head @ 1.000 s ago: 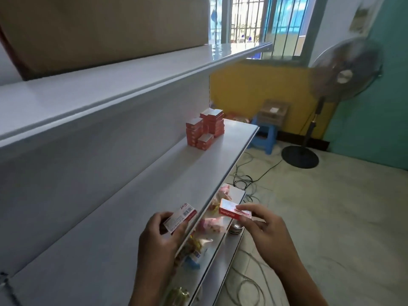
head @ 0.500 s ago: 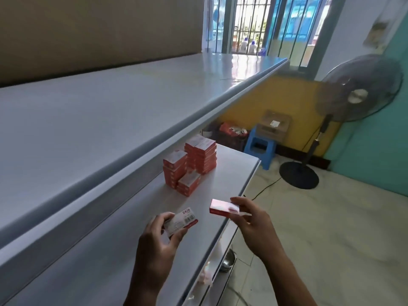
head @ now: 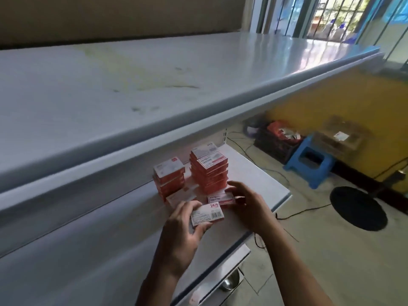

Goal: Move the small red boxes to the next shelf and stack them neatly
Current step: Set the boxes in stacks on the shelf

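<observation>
Small red boxes stand in stacks on the middle white shelf (head: 254,173): a tall stack (head: 209,173) at the right and a shorter stack (head: 170,177) to its left, with a low box (head: 178,198) in front of that one. My left hand (head: 183,228) grips one red box (head: 207,214), label side up, just in front of the stacks. My right hand (head: 247,202) holds a second red box (head: 220,199) low over the shelf at the foot of the tall stack. Whether that box rests on the shelf is unclear.
A wide white top shelf (head: 154,85) overhangs the stacks. A lower shelf edge (head: 231,261) with a metal bowl (head: 229,282) lies below. On the floor to the right are a blue stool (head: 309,160), a black crate (head: 273,142), a fan base (head: 357,208) and cables.
Both hands moved forward with their boxes to the foot of the stacks. The view came closer and higher, and the right hand's box dropped down to shelf level.
</observation>
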{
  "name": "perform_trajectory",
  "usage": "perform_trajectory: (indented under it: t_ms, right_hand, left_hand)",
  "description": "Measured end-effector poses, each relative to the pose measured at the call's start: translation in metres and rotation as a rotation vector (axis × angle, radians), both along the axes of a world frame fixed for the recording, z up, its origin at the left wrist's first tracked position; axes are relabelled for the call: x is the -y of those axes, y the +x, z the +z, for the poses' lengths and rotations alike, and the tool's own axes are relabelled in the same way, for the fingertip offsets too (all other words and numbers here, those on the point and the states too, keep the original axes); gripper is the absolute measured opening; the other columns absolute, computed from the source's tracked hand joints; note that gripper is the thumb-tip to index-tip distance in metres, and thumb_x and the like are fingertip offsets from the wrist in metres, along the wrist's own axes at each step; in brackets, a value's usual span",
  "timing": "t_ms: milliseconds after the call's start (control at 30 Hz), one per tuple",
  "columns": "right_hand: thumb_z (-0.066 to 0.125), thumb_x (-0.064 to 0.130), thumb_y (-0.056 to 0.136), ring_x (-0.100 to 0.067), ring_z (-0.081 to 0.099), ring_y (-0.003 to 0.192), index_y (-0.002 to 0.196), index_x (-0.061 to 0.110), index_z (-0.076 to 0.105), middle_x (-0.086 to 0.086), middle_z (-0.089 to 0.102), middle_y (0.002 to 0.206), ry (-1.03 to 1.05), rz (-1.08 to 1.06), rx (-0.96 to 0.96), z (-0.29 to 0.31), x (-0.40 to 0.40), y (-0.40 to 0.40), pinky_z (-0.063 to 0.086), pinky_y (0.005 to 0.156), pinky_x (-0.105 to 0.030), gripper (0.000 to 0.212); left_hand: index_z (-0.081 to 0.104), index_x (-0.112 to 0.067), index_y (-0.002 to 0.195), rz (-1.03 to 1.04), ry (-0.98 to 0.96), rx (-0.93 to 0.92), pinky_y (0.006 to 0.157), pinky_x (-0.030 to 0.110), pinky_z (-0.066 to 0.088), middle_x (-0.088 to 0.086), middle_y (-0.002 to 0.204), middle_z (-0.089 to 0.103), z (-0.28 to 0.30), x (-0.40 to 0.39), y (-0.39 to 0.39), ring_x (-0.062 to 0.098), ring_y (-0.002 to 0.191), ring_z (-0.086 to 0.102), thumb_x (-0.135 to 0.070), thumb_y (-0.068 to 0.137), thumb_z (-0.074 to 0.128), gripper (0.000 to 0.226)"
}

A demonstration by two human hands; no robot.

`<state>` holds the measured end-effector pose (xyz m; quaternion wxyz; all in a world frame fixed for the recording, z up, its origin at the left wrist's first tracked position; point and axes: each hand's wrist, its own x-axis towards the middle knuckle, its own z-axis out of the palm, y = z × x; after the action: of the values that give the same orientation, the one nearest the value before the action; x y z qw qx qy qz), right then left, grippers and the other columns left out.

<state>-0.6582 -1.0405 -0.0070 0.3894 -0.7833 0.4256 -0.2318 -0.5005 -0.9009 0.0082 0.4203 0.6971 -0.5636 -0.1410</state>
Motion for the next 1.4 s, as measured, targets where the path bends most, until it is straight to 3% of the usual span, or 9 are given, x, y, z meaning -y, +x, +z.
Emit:
perform_trajectory:
  t_ms: [133,267,567,733,833,967,1100,1233,1400]
  right_hand:
    - [0.064,-0.002,0.082,0.001,0.063,0.082,0.122,0.016,0.050,0.005,0.061,0.106,-0.006,0.056,0.045,-0.005,0.033,-0.004,0.052,0.071,-0.015,0.046]
    - [0.065,0.002,0.083,-0.014,0.061,0.088,0.119,0.016,0.048,-0.001,0.055,0.110,0.059,0.064,0.072,-0.013,0.050,-0.004,0.055,0.077,-0.030,0.042]
    - [0.064,0.001,0.083,-0.013,0.060,0.097,0.131,0.024,0.044,0.002,0.054,0.117,0.003,0.304,0.109,-0.026,0.070,-0.018,0.054,0.085,-0.032,0.058]
    - [0.066,0.003,0.080,-0.010,0.058,0.107,0.133,0.028,0.043,0.003,0.054,0.123,0.080,0.339,0.150,-0.025,0.073,-0.031,0.050,0.094,-0.037,0.062]
    - [0.071,0.015,0.080,-0.006,0.049,0.114,0.134,0.027,0.042,0.008,0.050,0.130,-0.161,0.304,0.001,-0.023,0.073,-0.042,0.038,0.098,-0.019,0.063]
    - [0.040,0.066,0.079,-0.020,0.011,0.145,0.147,0.021,0.024,0.003,0.020,0.156,-0.315,0.283,-0.403,-0.030,0.072,-0.052,0.005,0.119,-0.035,0.083]
    - [0.013,0.073,0.069,-0.017,-0.001,0.146,0.148,0.025,0.018,0.007,0.009,0.158,-0.331,0.281,-0.496,-0.032,0.069,-0.053,-0.008,0.117,-0.034,0.092]
    - [0.055,0.050,0.086,-0.019,0.020,0.142,0.141,0.024,0.035,0.004,0.026,0.153,-0.276,0.263,-0.333,-0.024,0.069,-0.056,0.012,0.118,-0.039,0.064]
    - [0.061,0.031,0.088,-0.003,0.060,0.099,0.114,0.028,0.060,0.016,0.062,0.111,-0.187,0.154,-0.028,0.013,0.045,-0.059,0.051,0.089,-0.031,0.026]
  left_hand:
    - [0.058,-0.022,0.115,0.122,-0.003,0.005,0.088,0.005,0.039,-0.013,0.110,0.059,-0.005,0.033,-0.032,-0.002,0.101,0.054,-0.018,0.075,0.077,0.045]
    - [0.059,-0.018,0.119,0.239,-0.022,-0.006,0.092,0.002,0.035,-0.009,0.115,0.060,-0.015,0.059,-0.057,0.004,0.106,0.054,-0.012,0.074,0.077,0.048]
    - [0.057,-0.013,0.115,0.535,-0.052,-0.078,0.088,-0.002,0.029,0.001,0.111,0.061,-0.033,0.075,-0.078,0.009,0.103,0.053,-0.015,0.071,0.080,0.051]
    - [0.055,-0.020,0.122,0.626,-0.020,-0.081,0.091,0.013,0.036,-0.002,0.118,0.062,-0.031,0.085,-0.088,0.007,0.107,0.052,-0.023,0.076,0.076,0.051]
    - [0.053,-0.020,0.126,0.672,-0.002,-0.067,0.094,0.019,0.043,-0.001,0.121,0.063,-0.032,0.092,-0.092,0.011,0.110,0.057,-0.026,0.076,0.076,0.055]
    - [0.052,-0.017,0.128,0.707,0.006,-0.071,0.097,0.026,0.045,0.002,0.123,0.063,-0.036,0.096,-0.097,0.017,0.112,0.058,-0.022,0.075,0.077,0.059]
    - [0.045,-0.017,0.134,0.700,-0.006,-0.074,0.102,0.025,0.040,0.001,0.132,0.056,-0.036,0.087,-0.107,0.016,0.120,0.052,-0.020,0.078,0.075,0.064]
    - [0.045,-0.018,0.133,0.679,0.033,-0.032,0.102,0.027,0.043,0.000,0.129,0.055,-0.036,0.062,-0.110,0.013,0.118,0.052,-0.020,0.084,0.069,0.055]
    - [0.058,-0.022,0.119,0.702,0.013,-0.064,0.092,0.024,0.047,-0.010,0.114,0.061,-0.021,0.014,-0.102,0.005,0.105,0.056,-0.022,0.089,0.060,0.030]
